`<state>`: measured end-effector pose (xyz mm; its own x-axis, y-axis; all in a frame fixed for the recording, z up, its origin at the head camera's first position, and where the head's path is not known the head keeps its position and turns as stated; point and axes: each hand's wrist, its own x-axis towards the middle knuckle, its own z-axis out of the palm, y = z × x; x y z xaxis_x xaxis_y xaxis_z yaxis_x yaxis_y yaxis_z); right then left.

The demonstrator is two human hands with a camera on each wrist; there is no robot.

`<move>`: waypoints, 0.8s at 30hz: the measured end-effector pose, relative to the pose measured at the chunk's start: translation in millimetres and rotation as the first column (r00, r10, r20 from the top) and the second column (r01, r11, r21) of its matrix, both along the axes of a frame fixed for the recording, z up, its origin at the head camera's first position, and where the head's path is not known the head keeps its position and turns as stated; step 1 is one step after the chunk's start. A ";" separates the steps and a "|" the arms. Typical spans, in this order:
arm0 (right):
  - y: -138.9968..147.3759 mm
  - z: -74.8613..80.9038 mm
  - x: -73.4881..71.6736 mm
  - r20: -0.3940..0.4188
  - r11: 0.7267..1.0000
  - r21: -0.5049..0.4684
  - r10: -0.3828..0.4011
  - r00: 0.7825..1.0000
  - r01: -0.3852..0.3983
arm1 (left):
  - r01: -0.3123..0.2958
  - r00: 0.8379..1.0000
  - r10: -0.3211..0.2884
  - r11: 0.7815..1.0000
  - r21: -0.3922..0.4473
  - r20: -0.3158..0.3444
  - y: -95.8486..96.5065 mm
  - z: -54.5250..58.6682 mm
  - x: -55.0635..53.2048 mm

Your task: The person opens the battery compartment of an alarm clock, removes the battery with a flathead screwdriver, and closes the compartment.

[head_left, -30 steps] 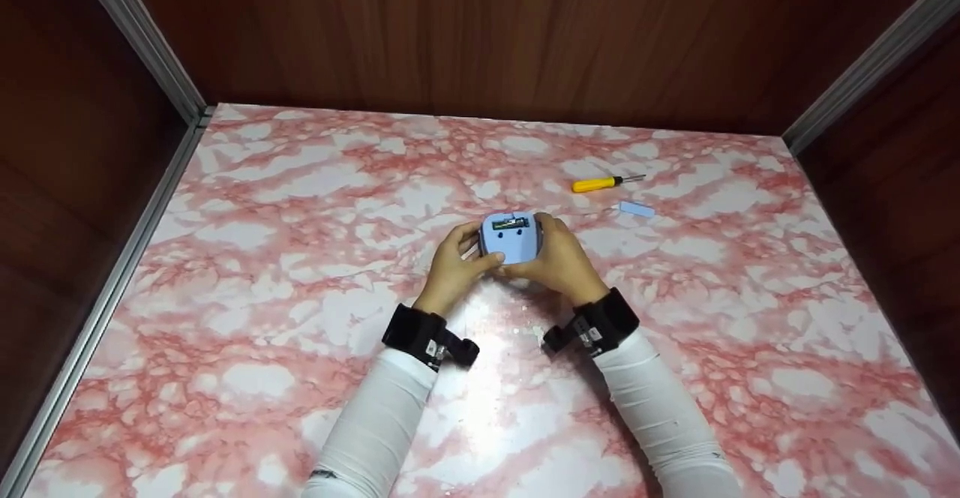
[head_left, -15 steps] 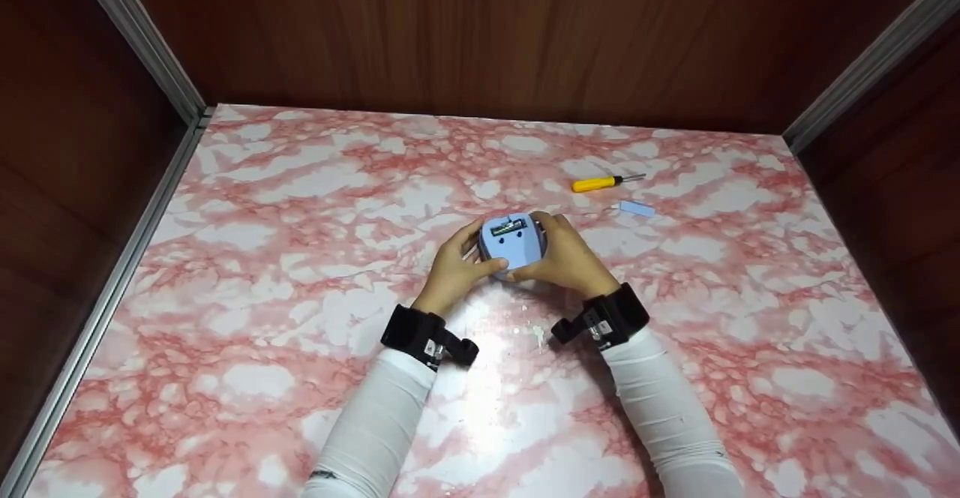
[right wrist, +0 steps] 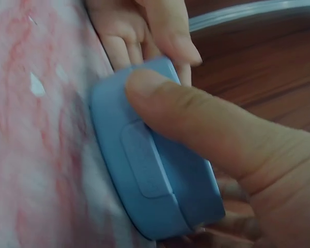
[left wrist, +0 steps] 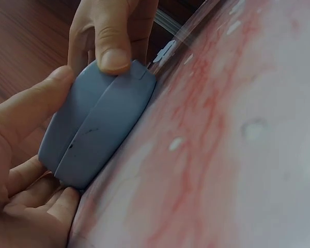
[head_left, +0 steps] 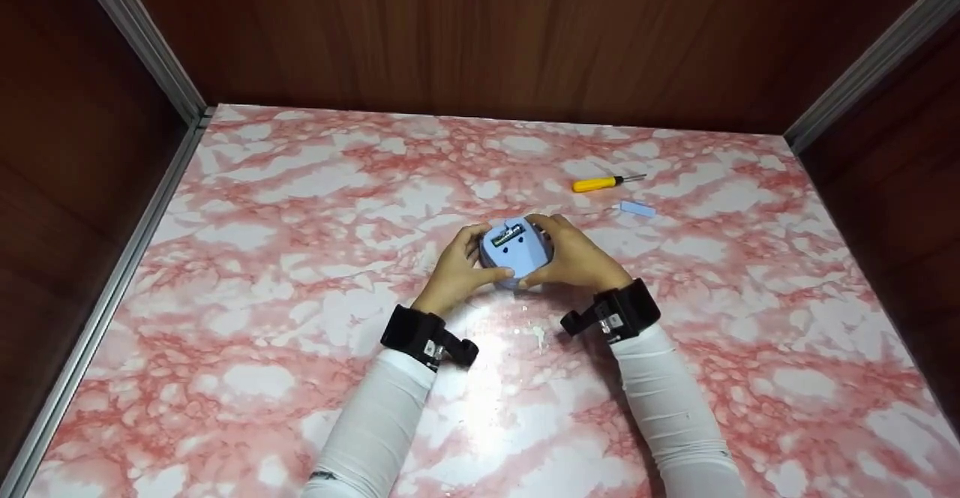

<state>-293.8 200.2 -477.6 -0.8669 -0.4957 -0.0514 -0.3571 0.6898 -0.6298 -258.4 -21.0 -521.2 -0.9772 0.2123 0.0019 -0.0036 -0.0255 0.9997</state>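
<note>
A small light-blue rounded-square device [head_left: 521,258] lies with its back up in the head view; its kind is not plain. A battery [head_left: 508,236] sits in its uncovered slot, and two dark spots show below. My left hand [head_left: 461,269] holds its left side, thumb at the near edge. On the opposite side my right hand [head_left: 577,254] grips it, with the thumb near the other thumb. In the left wrist view the device [left wrist: 101,119] has a seam round its side. The right wrist view shows a raised panel on the side of the device [right wrist: 147,160].
A yellow-handled screwdriver [head_left: 596,184] lies at the back right of the red-and-white marbled table [head_left: 337,183]. Just in front of it is a flat light-blue battery cover [head_left: 637,209]. Dark wood-look panels [head_left: 487,40] with metal edging enclose the table.
The device has turned counterclockwise between my hands and come slightly nearer. My right hand and wrist have shifted to the right; the left forearm has stayed nearly still.
</note>
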 end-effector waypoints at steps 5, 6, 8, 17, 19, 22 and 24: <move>5.7 1.1 -1.9 0.029 0.998 -0.010 0.064 0.998 -0.063 | 0.045 0.999 -0.046 0.995 -0.086 -0.009 -1.5 0.4 1.7; 6.4 1.1 -2.3 0.034 0.997 -0.013 0.070 0.997 -0.070 | 0.052 0.999 -0.053 0.994 -0.097 -0.009 -1.6 0.9 2.1; 8.0 0.4 -3.3 0.039 0.997 -0.015 0.078 0.996 -0.077 | 0.062 0.998 -0.063 0.992 -0.111 -0.008 -1.6 1.6 2.3; 9.7 -3.2 -6.7 0.063 0.996 -0.004 0.084 0.994 -0.084 | 0.039 0.999 -0.038 0.993 -0.112 0.009 -0.2 2.5 2.2; 9.7 -3.3 -6.5 0.072 0.997 -0.002 0.081 0.994 -0.082 | 0.030 1.000 -0.030 0.993 -0.116 0.008 0.5 1.8 1.9; 9.8 -2.5 -6.0 0.087 0.997 -0.003 0.077 0.993 -0.077 | 0.020 1.000 -0.020 0.991 -0.134 0.000 1.6 1.7 2.0; 9.4 -1.3 -5.5 0.099 0.997 -0.006 0.072 0.992 -0.072 | 0.016 1.000 -0.016 0.990 -0.139 -0.001 2.2 1.7 2.4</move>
